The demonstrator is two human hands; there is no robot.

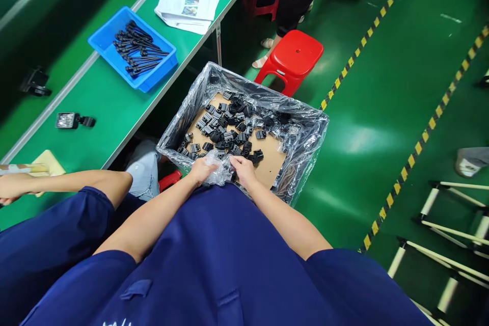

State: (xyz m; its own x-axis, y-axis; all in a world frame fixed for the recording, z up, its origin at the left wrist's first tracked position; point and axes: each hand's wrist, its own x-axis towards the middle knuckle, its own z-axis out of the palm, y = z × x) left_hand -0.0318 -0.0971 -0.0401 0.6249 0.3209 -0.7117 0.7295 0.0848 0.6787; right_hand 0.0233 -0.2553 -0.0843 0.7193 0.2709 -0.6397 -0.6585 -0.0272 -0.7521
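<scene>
The crumpled clear plastic (217, 172) is in the center of the frame, a little below the middle, at the near edge of the lined box (310, 148), and it lies between the two hands, touching both. The left hand (201, 170) is closed around its left side, with the thumb pressed on the plastic. The right hand (243, 170) has its fingers bent together at the right side of the plastic, and seems to pinch it; what exactly is between these fingertips, I cannot tell. Just above the hands, many small black parts (229, 123) lie scattered on a brown cardboard sheet (272, 165) inside the box. In the upper left of the frame, a blue tray (100, 42) with black rods (139, 51) stands on the green bench (110, 114), near some printed papers (183, 7). A small lamp (69, 120) lies at the left. At the left edge, a co-worker's hand (14, 187) is visible. A red stool (300, 53) stands beyond the box, at upper right.
</scene>
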